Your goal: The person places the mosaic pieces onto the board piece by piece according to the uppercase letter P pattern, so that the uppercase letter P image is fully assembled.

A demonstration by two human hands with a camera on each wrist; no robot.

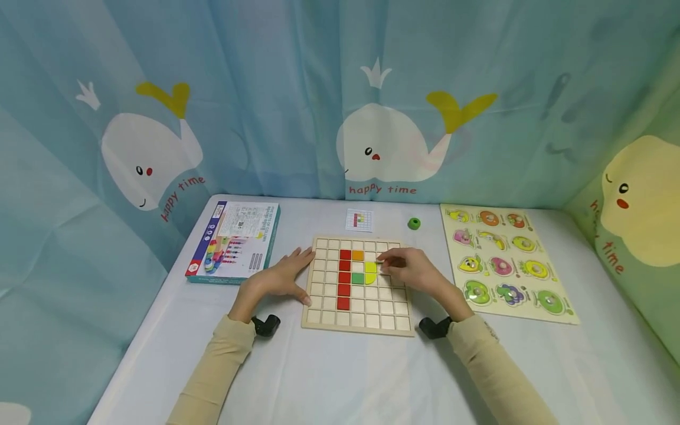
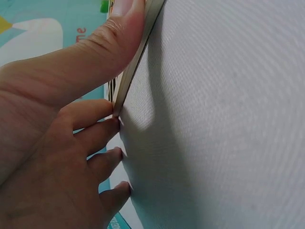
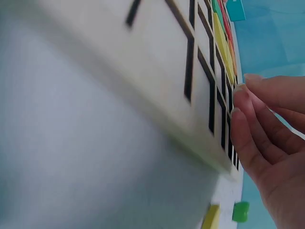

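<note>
A wooden grid board (image 1: 358,332) lies flat, filled mostly with plain tiles. It carries a column of several red tiles (image 1: 344,277), an orange tile (image 1: 358,255), a green tile (image 1: 358,278) and yellow pieces (image 1: 370,273) with a rounded lower corner. My left hand (image 1: 280,277) rests at the board's left side, fingers spread, the thumb touching its edge; in the left wrist view the fingertips meet the edge and tabletop. Over the board's right part, my right hand (image 1: 410,269) has bent fingers beside the yellow pieces. Whether its fingertips pinch a tile is hidden.
A small pattern card (image 1: 359,220) lies behind the board, with a green bead (image 1: 414,224) to its right. A boxed toy (image 1: 234,239) sits at the left, and a fruit puzzle board (image 1: 507,262) at the right. A whale-printed curtain (image 1: 297,118) hangs behind.
</note>
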